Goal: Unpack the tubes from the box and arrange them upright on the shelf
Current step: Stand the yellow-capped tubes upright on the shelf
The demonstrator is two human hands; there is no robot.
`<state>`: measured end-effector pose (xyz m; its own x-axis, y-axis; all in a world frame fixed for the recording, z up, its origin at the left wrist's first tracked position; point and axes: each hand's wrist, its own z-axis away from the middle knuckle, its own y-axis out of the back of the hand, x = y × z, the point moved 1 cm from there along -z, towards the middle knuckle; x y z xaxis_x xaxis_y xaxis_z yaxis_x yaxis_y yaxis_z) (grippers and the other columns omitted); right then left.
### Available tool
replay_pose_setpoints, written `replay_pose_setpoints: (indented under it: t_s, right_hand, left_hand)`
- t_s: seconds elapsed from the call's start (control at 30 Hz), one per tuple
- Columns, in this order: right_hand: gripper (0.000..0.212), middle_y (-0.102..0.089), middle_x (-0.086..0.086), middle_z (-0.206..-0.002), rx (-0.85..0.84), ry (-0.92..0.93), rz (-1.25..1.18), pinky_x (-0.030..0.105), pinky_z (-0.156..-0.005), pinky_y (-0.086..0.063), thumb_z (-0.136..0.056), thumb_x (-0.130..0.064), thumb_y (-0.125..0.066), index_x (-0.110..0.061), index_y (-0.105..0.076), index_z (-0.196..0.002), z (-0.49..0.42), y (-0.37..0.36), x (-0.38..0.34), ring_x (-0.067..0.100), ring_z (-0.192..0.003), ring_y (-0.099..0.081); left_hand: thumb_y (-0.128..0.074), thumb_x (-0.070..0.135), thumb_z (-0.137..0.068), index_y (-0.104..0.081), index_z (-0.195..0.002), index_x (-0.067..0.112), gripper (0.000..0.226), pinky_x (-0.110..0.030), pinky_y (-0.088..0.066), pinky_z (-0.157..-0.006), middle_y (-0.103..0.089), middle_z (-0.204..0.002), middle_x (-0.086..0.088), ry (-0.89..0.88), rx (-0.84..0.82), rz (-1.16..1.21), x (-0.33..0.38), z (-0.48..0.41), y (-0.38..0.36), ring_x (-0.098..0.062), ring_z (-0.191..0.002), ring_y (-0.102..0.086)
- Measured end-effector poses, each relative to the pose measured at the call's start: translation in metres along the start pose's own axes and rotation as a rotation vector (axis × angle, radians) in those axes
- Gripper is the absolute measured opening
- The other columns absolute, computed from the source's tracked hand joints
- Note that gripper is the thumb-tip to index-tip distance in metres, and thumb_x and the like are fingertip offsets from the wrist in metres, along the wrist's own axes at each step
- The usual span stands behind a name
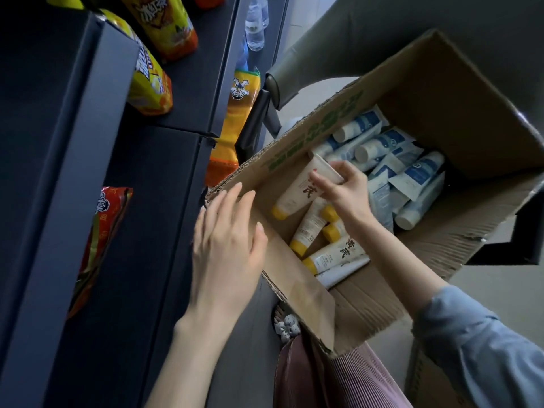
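The right hand [343, 187] pinches a cream tube [300, 189] in the box [297, 290], the left hand [226, 242] is spread; lift it straight, yellow cap down.

Your right grip [344, 187] covers part of the flat end of the tube [297, 189] it pinches. Your right forearm [382, 248] hides parts of the yellow-capped tubes [309, 225] below it. The blue tubes [421, 172] lie heaped, so the lower ones are buried, and their print is too small to read. Your left grip [226, 242] covers a corner of the box [441, 92]; you cannot tell whether it touches. The box's right flap runs off the frame. A lip of the shelf [164, 178] hides one side of the red bag [103, 231]. The bottles [256, 25] are blurred and cut off at the top.
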<state>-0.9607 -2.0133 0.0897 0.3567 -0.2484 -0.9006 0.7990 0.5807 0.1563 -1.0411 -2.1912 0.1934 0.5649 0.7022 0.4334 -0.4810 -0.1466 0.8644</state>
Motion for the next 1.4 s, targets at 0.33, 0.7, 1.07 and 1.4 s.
replay_pose_setpoints:
  t_s: [0.33, 0.7, 1.07, 1.4]
  right_hand:
    - [0.018, -0.071, -0.001, -0.076, -0.231, 0.017, -0.265, 0.024, -0.060, -0.055, -0.075, -0.027, -0.073, -0.017, -0.061, -0.085, 0.057, 0.053, -0.068, 0.013, -0.074, -0.070]
    - [0.022, -0.070, 0.002, -0.073, -0.377, 0.019, -0.199, 0.030, -0.059, -0.056, -0.069, -0.023, -0.072, -0.011, -0.058, -0.083, 0.100, 0.047, -0.083, 0.015, -0.070, -0.069]
    - [0.062, -0.051, 0.006, -0.138, -0.218, -0.660, -0.240, 0.034, -0.103, -0.040, -0.082, -0.038, -0.067, -0.008, -0.048, -0.132, 0.081, 0.031, -0.002, 0.018, -0.127, -0.047]
    - [0.051, -0.059, 0.009, -0.122, 0.278, -0.784, -0.201, 0.034, -0.091, -0.048, -0.085, -0.022, -0.069, -0.006, -0.050, -0.130, 0.066, -0.027, 0.084, 0.023, -0.105, -0.058]
  left_hand:
    - [-0.038, 0.051, -0.094, -0.029, -0.144, 0.033, 0.054, -0.024, -0.038, -0.103, -0.041, -0.144, 0.012, -0.037, -0.246, 0.379, 0.034, 0.009, -0.015, -0.001, -0.127, -0.040]
    - [-0.069, 0.044, -0.071, -0.062, -0.104, 0.041, 0.034, -0.013, -0.052, -0.071, -0.068, -0.101, 0.021, 0.054, -0.424, 0.799, 0.027, 0.027, -0.003, 0.001, -0.092, -0.065]
    - [-0.071, 0.035, -0.071, -0.065, -0.103, 0.033, 0.033, -0.013, -0.052, -0.071, -0.072, -0.101, 0.014, 0.127, -0.194, 0.860, -0.013, 0.012, 0.012, -0.004, -0.091, -0.068]
    - [-0.071, 0.044, -0.066, -0.062, -0.101, 0.040, 0.037, -0.010, -0.050, -0.070, -0.069, -0.101, 0.020, 0.154, -0.111, 0.793, -0.033, -0.006, 0.023, -0.001, -0.094, -0.066]
